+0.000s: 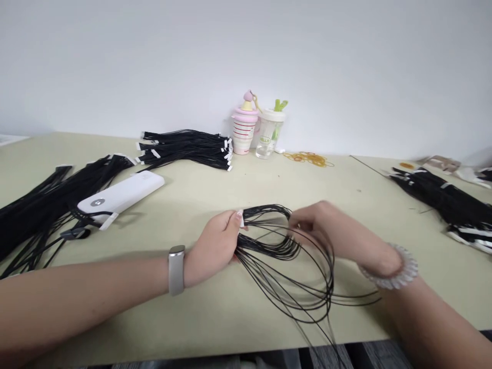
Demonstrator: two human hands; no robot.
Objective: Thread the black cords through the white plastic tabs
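My left hand (216, 245) is closed around a bundle of thin black cords (285, 254) at the middle of the table, pinching them near one end of the loop. My right hand (329, 228) is closed on the same cords at the other side of the loop, its fingers blurred by motion. The cords trail in loose loops toward the table's front edge. A grey band sits on my left wrist and a clear coil bracelet on my right.
A white power bank (122, 195) lies at the left on more black cords (42, 205). Other bundles lie at the back (188, 148) and at the right (446, 200). Two cups (257, 130) and loose rubber bands (309, 159) sit by the wall.
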